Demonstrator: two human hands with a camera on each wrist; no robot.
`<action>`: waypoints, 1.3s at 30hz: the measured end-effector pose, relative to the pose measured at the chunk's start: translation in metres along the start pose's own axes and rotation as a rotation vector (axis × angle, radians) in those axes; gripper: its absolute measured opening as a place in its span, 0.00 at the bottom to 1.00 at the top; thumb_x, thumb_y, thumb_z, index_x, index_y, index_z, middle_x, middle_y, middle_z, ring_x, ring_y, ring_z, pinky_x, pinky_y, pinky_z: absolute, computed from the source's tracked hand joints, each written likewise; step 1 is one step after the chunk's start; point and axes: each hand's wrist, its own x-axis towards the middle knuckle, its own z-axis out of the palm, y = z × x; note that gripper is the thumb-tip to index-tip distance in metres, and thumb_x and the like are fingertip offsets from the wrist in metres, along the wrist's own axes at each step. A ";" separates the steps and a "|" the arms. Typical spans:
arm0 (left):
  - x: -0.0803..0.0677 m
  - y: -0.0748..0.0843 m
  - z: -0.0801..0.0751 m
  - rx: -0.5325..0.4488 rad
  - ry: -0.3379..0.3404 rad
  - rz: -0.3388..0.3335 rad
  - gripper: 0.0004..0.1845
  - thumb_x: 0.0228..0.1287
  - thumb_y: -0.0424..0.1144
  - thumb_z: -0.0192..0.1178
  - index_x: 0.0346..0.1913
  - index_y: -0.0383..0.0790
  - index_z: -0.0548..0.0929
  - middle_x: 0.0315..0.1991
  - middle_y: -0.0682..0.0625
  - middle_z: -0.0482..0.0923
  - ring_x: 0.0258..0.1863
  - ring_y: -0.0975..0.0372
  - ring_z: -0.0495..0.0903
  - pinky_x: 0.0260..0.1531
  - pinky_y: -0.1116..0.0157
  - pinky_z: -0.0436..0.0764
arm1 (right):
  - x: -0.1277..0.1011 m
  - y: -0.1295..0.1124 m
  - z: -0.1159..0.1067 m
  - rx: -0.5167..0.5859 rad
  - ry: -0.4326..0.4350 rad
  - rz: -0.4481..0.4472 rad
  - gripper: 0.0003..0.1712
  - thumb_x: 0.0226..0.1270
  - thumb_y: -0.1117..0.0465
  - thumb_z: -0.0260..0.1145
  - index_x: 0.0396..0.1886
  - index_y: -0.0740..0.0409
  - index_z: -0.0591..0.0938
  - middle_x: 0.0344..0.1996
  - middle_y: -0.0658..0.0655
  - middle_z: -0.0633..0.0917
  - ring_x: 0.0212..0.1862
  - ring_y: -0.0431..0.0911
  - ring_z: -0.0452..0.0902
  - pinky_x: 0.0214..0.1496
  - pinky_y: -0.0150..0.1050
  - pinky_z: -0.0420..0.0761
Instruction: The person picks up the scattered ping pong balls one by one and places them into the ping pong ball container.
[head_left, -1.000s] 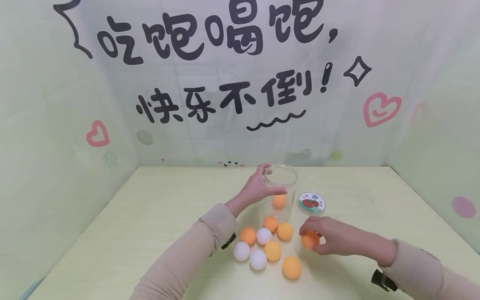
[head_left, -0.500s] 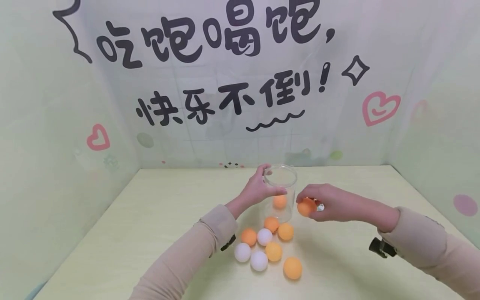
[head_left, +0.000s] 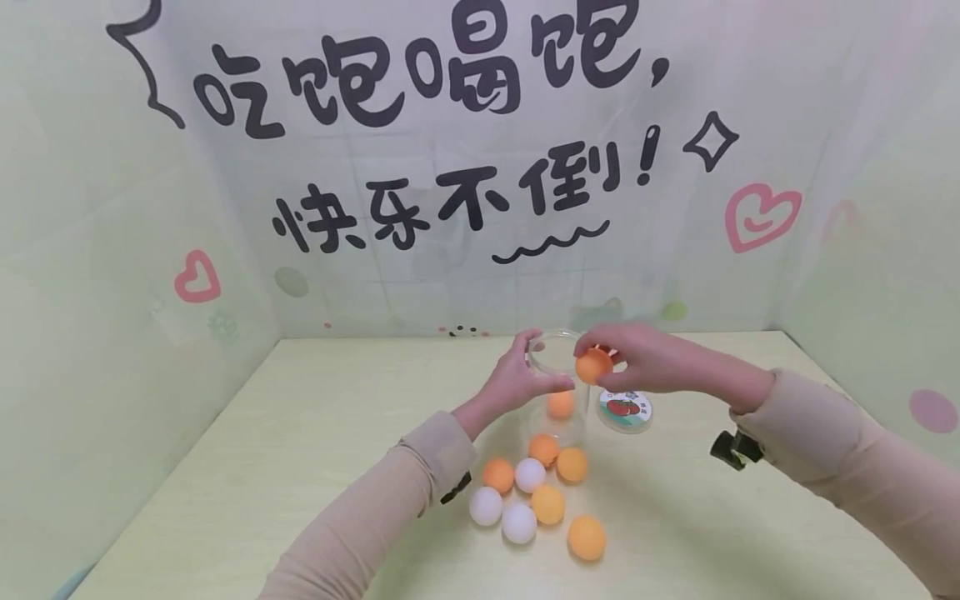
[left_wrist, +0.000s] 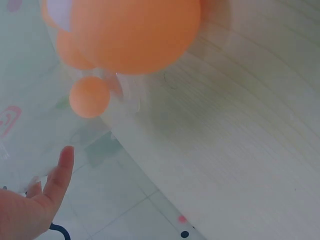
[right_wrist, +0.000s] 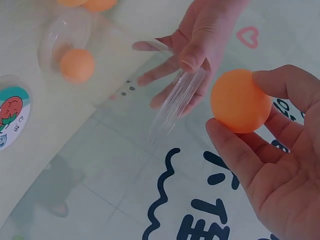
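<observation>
Near the middle of the head view, the left hand (head_left: 517,379) reaches forward from the lower left of the frame, its sleeved forearm angled up and to the right, and its fingers and thumb curl round the upper rim of a clear jar (head_left: 558,392) that stands upright on the pale green surface (head_left: 315,433). The right wrist view shows the same grip from the side: fingers (right_wrist: 165,70) spread along the transparent wall, thumb on the near side.

The right hand (head_left: 637,358) comes in from the right edge of the frame, forearm nearly level, wrist raised above the surface. Its fingertips pinch an orange ball (head_left: 592,365) and hold it at the jar's mouth, just right of the rim; in the right wrist view the ball (right_wrist: 241,100) sits between the thumb and the curled fingers.

One orange ball (head_left: 559,404) lies inside the jar, seen through the wall. Just below the right hand, right of the jar, a round lid (head_left: 624,410) with a tomato picture lies flat on the surface. In front of the jar, toward the lower centre of the frame, a loose cluster of orange and white balls (head_left: 534,500) rests on the surface, several touching one another.
</observation>
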 end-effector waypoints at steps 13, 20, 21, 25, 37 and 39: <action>0.000 0.001 -0.001 0.001 -0.002 0.013 0.50 0.44 0.49 0.72 0.67 0.42 0.54 0.64 0.45 0.65 0.61 0.53 0.67 0.57 0.55 0.68 | 0.033 0.023 0.003 0.005 0.005 0.044 0.15 0.54 0.70 0.61 0.43 0.62 0.77 0.37 0.54 0.80 0.37 0.46 0.73 0.43 0.42 0.79; 0.000 -0.001 -0.001 0.010 0.000 0.014 0.48 0.45 0.48 0.71 0.67 0.43 0.55 0.64 0.44 0.64 0.61 0.53 0.66 0.57 0.55 0.68 | 0.043 0.025 0.010 0.011 -0.031 0.059 0.15 0.53 0.69 0.59 0.43 0.62 0.77 0.35 0.54 0.80 0.35 0.45 0.71 0.38 0.37 0.75; 0.000 -0.001 -0.001 0.013 0.003 0.017 0.48 0.45 0.48 0.71 0.67 0.43 0.55 0.64 0.44 0.64 0.61 0.53 0.66 0.57 0.54 0.68 | 0.044 0.025 0.011 0.005 -0.038 0.059 0.15 0.53 0.69 0.59 0.43 0.62 0.78 0.34 0.53 0.79 0.34 0.45 0.71 0.37 0.36 0.74; 0.000 -0.001 0.000 0.023 0.005 0.023 0.47 0.46 0.47 0.71 0.67 0.42 0.55 0.64 0.43 0.63 0.61 0.52 0.66 0.58 0.54 0.67 | 0.046 0.026 0.014 -0.008 -0.070 0.065 0.15 0.52 0.69 0.58 0.43 0.62 0.79 0.30 0.51 0.78 0.30 0.43 0.69 0.33 0.35 0.71; 0.000 0.000 0.000 0.008 -0.008 0.020 0.47 0.47 0.48 0.70 0.67 0.41 0.54 0.64 0.42 0.62 0.60 0.53 0.66 0.57 0.55 0.68 | 0.049 0.026 0.017 -0.003 -0.120 0.066 0.15 0.52 0.69 0.56 0.42 0.61 0.80 0.30 0.51 0.78 0.31 0.43 0.69 0.34 0.35 0.70; 0.000 -0.001 0.000 0.006 -0.009 0.022 0.47 0.47 0.47 0.70 0.67 0.41 0.54 0.64 0.42 0.62 0.60 0.53 0.66 0.57 0.55 0.68 | 0.049 0.026 0.018 -0.003 -0.119 0.062 0.15 0.53 0.69 0.56 0.41 0.61 0.80 0.30 0.50 0.78 0.31 0.43 0.69 0.34 0.35 0.70</action>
